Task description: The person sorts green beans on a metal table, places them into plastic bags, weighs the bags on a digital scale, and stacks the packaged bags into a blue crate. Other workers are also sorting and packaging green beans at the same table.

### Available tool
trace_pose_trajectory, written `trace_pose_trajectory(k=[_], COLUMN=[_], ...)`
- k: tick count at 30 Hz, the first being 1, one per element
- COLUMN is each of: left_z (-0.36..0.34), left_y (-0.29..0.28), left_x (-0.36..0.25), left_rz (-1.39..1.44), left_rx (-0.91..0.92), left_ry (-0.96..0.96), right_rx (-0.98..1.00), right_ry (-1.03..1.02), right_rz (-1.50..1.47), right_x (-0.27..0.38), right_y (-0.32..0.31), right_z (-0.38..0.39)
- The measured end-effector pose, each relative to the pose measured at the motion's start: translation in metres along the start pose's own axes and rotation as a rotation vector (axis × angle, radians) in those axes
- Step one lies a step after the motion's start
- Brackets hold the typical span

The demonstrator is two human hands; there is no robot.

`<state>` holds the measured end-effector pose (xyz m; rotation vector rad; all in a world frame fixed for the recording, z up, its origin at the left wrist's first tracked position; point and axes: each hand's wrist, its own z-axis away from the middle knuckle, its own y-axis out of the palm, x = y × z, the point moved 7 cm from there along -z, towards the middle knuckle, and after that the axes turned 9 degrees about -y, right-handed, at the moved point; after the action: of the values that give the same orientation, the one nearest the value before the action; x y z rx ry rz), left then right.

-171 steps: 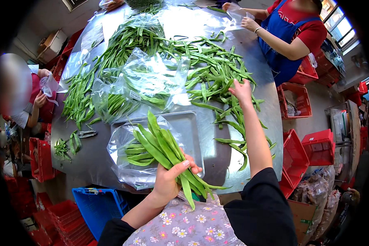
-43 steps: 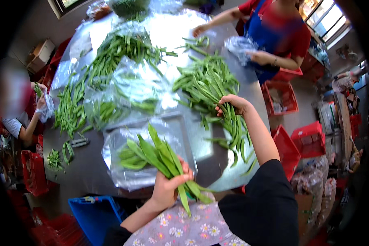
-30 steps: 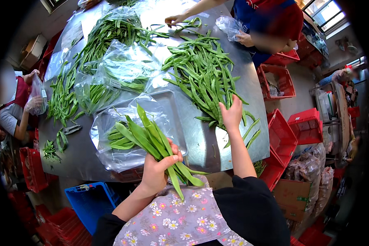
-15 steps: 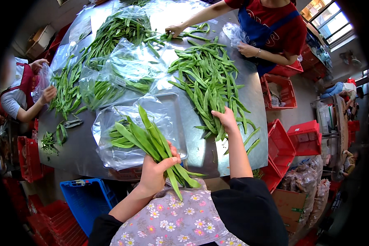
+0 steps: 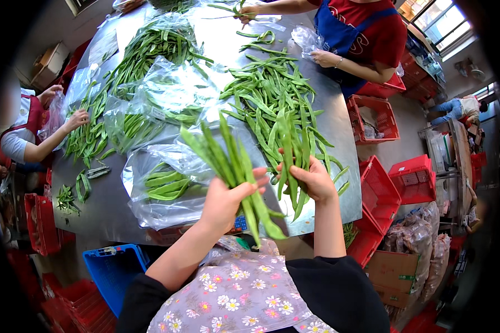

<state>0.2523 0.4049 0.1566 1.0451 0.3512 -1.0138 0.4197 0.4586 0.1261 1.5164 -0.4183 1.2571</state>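
A bunch of long flat green beans (image 5: 225, 158) is gripped in my left hand (image 5: 228, 201), its ends sticking out above and below the fist. Beside it, my right hand (image 5: 314, 180) closes on a smaller bunch of green beans (image 5: 294, 145), lifted at the near edge of the loose bean pile (image 5: 280, 91). The two bunches are close together but apart. On a metal tray left of my hands lies an open clear plastic bag (image 5: 141, 205) with some green beans (image 5: 168, 183) in it.
Filled clear bags and heaped beans (image 5: 150, 50) cover the far left of the metal table (image 5: 108, 205). One co-worker (image 5: 361, 39) stands at the far right, another (image 5: 30, 122) at the left. A blue crate (image 5: 114, 277) and red crates (image 5: 379, 191) stand around the table.
My right hand has come up off the pile with beans in it and moved nearer my left hand. The left bunch has risen slightly rightward. The far-right co-worker's hand has moved farther away, holding beans.
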Motion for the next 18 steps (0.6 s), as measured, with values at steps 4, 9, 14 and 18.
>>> trace_pose_trajectory(k=[4, 9, 14, 18], left_z=[-0.014, -0.016, -0.013, -0.017], left_y=[0.011, 0.0, 0.008, 0.003], left_x=[0.003, 0.012, 0.017, 0.025], left_rz=[0.029, 0.045, 0.081, 0.014], left_rx=[0.033, -0.025, 0.052, 0.058], left_ry=[0.135, 0.119, 0.095, 0.184], right_rx=[-0.033, 0.009, -0.247, -0.236], right_ry=[-0.17, -0.156, -0.236, -0.32], right_rz=[0.765, 0.592, 0.351, 0.497], right_x=[0.016, 0.018, -0.004, -0.009], right_y=[0.041, 0.057, 0.054, 0.071], right_z=[0.005, 0.019, 0.019, 0.018])
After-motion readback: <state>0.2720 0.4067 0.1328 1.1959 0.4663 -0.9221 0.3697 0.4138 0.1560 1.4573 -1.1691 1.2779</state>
